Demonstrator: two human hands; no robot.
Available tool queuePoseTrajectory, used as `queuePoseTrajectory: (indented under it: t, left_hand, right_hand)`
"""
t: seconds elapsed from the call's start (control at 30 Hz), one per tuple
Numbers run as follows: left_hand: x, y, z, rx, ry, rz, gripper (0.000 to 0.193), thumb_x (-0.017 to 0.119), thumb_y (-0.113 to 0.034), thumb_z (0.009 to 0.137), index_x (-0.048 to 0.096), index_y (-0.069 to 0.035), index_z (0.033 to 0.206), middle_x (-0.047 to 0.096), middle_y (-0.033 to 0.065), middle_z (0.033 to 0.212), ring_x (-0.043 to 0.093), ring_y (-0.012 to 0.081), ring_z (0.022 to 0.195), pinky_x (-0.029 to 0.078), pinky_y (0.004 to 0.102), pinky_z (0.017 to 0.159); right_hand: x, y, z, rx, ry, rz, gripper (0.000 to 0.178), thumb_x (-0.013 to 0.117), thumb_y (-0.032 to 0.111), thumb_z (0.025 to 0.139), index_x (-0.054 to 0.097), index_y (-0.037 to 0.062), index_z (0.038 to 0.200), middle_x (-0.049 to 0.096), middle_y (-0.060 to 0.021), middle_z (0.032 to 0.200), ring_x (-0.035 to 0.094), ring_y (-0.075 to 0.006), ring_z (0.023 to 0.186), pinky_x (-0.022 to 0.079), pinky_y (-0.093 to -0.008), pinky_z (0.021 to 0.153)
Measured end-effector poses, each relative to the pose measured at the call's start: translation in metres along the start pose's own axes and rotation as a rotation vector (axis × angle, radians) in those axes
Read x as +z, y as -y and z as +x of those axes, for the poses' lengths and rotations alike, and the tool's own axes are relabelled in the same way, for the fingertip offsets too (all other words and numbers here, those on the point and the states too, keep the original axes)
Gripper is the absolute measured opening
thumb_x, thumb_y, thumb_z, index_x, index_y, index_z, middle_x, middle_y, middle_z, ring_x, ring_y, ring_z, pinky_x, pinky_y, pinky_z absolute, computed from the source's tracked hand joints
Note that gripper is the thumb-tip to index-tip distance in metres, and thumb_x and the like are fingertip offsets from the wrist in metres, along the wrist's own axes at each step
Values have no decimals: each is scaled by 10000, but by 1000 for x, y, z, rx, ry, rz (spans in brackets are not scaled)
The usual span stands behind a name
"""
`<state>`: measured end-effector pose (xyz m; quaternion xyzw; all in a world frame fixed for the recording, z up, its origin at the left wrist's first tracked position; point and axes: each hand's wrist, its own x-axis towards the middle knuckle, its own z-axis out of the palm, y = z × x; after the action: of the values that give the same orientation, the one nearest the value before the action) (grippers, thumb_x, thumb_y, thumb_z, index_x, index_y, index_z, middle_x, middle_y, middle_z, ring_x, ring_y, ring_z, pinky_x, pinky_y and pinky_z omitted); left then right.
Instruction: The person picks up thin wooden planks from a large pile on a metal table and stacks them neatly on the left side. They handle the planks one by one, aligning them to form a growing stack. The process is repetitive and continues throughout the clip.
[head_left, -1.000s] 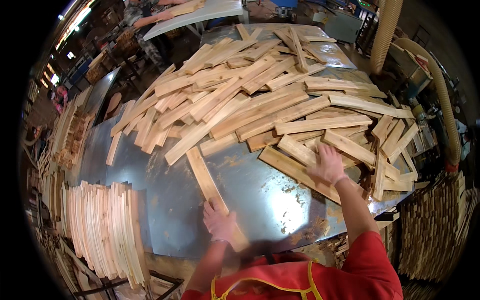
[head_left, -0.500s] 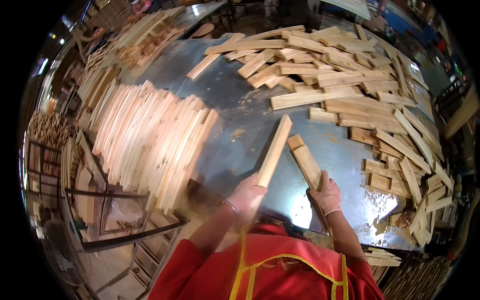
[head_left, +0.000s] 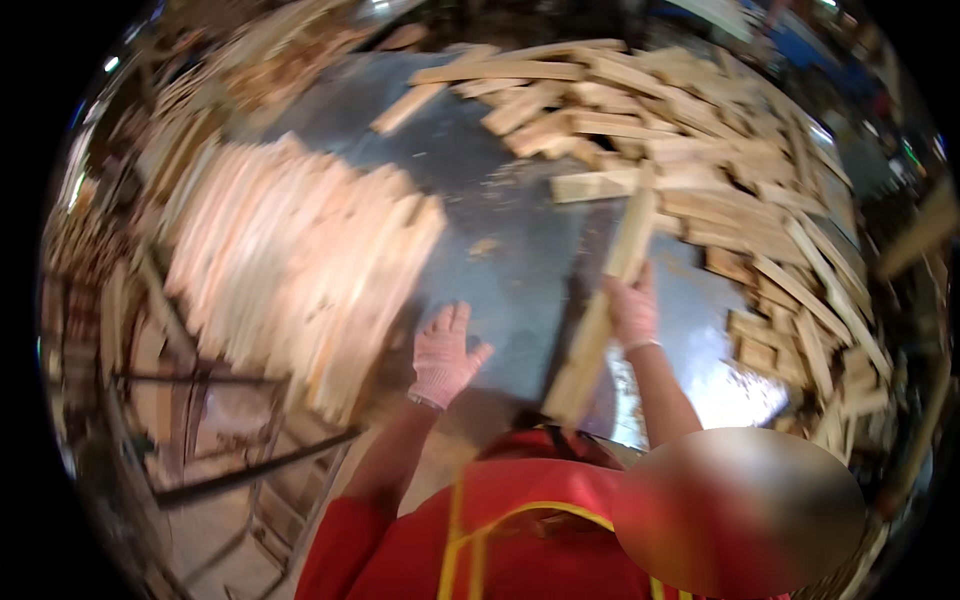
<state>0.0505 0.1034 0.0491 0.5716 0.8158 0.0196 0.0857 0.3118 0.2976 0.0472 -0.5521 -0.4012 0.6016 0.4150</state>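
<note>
My right hand (head_left: 632, 308), in a pale glove, is closed around a long wooden slat (head_left: 592, 345). The slat tilts up and away over the metal table, its far end overlapping the edge of the loose wood pile (head_left: 690, 150). Fingers spread and holding nothing, my gloved left hand (head_left: 447, 355) hovers near the table's front edge. Just left of it stands a tight row of light wooden slats (head_left: 290, 260), set side by side. Motion blurs the slat's faces.
The grey metal table (head_left: 500, 290) carries the loose pile at the back and down its right side. A dark metal frame (head_left: 255, 470) stands below the row at the left. More stacked wood (head_left: 260, 60) lies at the far left. A blurred oval hides the lower right.
My left hand has let go of its slat and moved left, fingers now spread. My right hand has moved farther away; the slat in it now leans right instead of left.
</note>
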Motion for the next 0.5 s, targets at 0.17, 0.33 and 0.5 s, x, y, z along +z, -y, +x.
queuePoseTrajectory:
  t: [0.17, 0.33, 0.5]
  left_hand:
    - [-9, -119, 39, -35, 274, -243, 732, 803, -504, 845, 601, -135, 1445, 697, 189, 1360, 671, 406, 1236, 545, 509, 1020]
    - [26, -65, 30, -147, 110, -198, 406, 795, -386, 821, 738, -87, 1090, 729, 178, 1114, 702, 410, 1076, 582, 479, 927]
    - [1, 10, -2, -313, 17, 121, 738, 909, -251, 733, 654, -50, 1396, 556, 204, 1527, 499, 424, 1433, 442, 498, 1179]
  right_hand:
    - [44, -51, -20, 28, 1, 138, 801, 794, 174, 905, 364, 84, 1574, 646, -163, 1250, 635, -254, 1063, 544, -385, 950]
    - [-45, -18, -11, 349, -20, 362, 668, 800, 228, 916, 498, 2, 1467, 629, -60, 1054, 566, -175, 824, 514, -339, 733]
    - [-214, -17, 131, 140, -295, 772, 283, 776, 381, 973, 617, 150, 932, 517, 2, 757, 459, -151, 631, 441, -314, 599]
